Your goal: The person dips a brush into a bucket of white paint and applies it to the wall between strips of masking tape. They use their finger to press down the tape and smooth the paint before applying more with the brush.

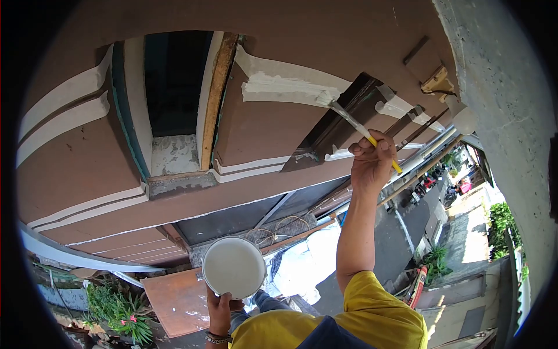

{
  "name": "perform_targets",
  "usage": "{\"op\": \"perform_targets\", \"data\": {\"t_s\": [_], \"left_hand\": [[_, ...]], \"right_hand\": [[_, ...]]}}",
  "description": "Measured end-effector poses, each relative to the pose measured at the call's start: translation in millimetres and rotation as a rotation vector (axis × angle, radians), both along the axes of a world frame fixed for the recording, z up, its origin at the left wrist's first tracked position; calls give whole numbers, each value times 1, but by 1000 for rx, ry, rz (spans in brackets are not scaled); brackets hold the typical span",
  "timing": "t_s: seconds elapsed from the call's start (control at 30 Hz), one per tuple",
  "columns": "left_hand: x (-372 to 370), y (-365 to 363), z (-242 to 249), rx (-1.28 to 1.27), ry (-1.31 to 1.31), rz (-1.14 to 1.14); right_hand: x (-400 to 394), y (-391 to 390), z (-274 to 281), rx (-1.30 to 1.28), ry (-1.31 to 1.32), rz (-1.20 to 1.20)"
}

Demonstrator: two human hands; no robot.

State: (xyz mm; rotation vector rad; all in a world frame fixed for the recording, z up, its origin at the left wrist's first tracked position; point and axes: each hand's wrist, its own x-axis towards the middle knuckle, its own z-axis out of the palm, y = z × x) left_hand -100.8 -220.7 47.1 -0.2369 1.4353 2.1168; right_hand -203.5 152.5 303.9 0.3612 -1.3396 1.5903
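Note:
My right hand (373,160) is raised and closed around the yellow handle of a paintbrush (354,123). The bristles, coated with white paint, touch the right part of a pale band (290,85) on the brown wall. Fresher white covers the lower part of that band, with a ragged edge. Low in front of my body, my left hand (220,314) grips the rim of a round white paint bucket (233,267), thumb at the edge. White paint shows inside it. The fingers beneath the bucket are partly hidden.
A window opening (177,87) with a wooden frame lies left of the band. A rough concrete edge (494,81) runs along the right. Far below are a reddish board (174,299), white sheeting (305,264), an alley (395,238) and plants (125,311).

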Motion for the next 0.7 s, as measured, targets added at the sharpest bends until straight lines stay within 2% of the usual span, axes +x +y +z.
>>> {"op": "perform_targets", "data": {"t_s": [0.17, 0.3, 0.43, 0.53, 0.7], "left_hand": [[0, 1, -1, 20, -3, -7], [1, 3, 0, 16, -11, -8], [2, 4, 0, -20, -13, -7], [5, 1, -5, -5, -35, -5], [9, -4, -11, -19, -27, 3]], "right_hand": [[13, 11, 0, 28, -47, -33], [8, 2, -3, -2, 102, 84], [-5, -6, 2, 115, 25, 53], [-2, 5, -1, 64, 22, -34], [13, 13, -7, 47, 53, 5]]}}
